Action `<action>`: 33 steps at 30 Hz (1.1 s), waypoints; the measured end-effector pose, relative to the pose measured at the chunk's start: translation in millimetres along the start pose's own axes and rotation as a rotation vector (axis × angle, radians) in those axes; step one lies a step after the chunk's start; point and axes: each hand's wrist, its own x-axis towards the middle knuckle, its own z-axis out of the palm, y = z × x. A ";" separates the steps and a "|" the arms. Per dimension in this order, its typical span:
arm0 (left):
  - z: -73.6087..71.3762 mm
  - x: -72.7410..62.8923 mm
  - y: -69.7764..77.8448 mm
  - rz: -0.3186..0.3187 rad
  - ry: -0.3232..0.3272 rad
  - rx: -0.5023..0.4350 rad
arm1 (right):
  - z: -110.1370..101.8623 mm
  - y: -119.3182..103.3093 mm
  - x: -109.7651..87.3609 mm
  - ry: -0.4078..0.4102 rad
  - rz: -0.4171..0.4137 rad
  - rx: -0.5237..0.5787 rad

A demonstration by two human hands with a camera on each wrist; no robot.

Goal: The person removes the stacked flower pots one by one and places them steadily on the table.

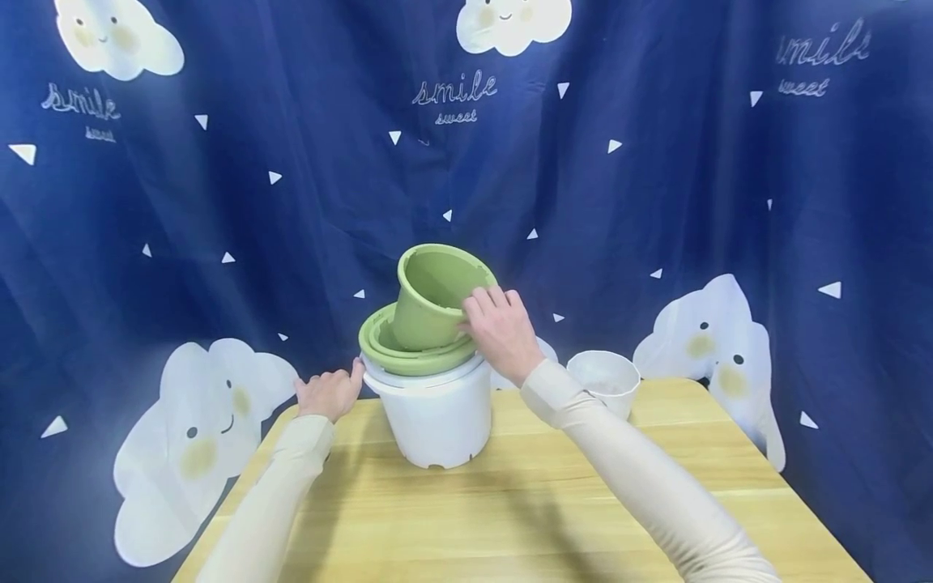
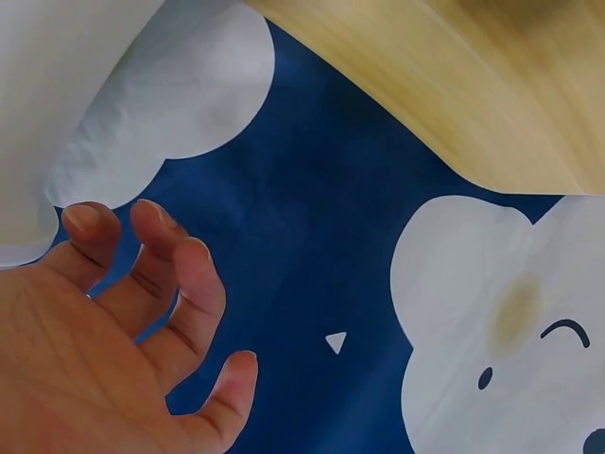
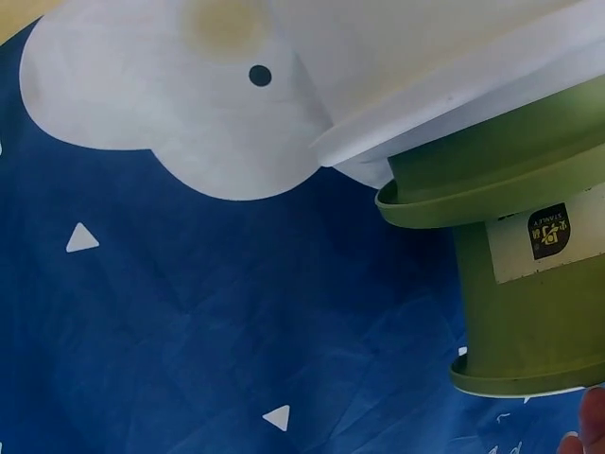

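A green flowerpot [image 1: 426, 320] leans with its mouth tilted toward the right, and my right hand [image 1: 503, 332] grips its rim. Its lower part sits inside another green pot [image 1: 375, 350], which rests in a stack topped by white rims. Below them stands a large white flowerpot [image 1: 440, 421] on the table. My left hand [image 1: 330, 394] is at the left side of the white rim, thumb beside it and fingers loosely bent. In the right wrist view the green flowerpot [image 3: 529, 322] carries a label, and only fingertips [image 3: 593, 416] show.
To the right, near the table's back edge, is a small white pot [image 1: 605, 376]. The wooden table [image 1: 452, 518] ends in rounded corners. Behind it hangs a dark blue curtain [image 1: 291, 219] printed with clouds and triangles.
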 end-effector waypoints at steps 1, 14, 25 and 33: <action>0.0 0.2 0.4 -0.002 0.002 -0.003 | 0.0 0.4 -0.2 -0.001 0.001 -0.001; -0.6 1.1 3.4 -0.016 -0.005 -0.018 | -0.3 2.1 -2.7 0.020 0.001 0.015; 5.1 -4.1 1.4 -0.022 -0.017 -0.045 | 3.3 -0.8 -10.0 0.052 -0.006 0.016; 3.7 -3.6 1.6 -0.019 0.001 -0.046 | 5.8 -1.6 -11.7 0.042 -0.022 0.015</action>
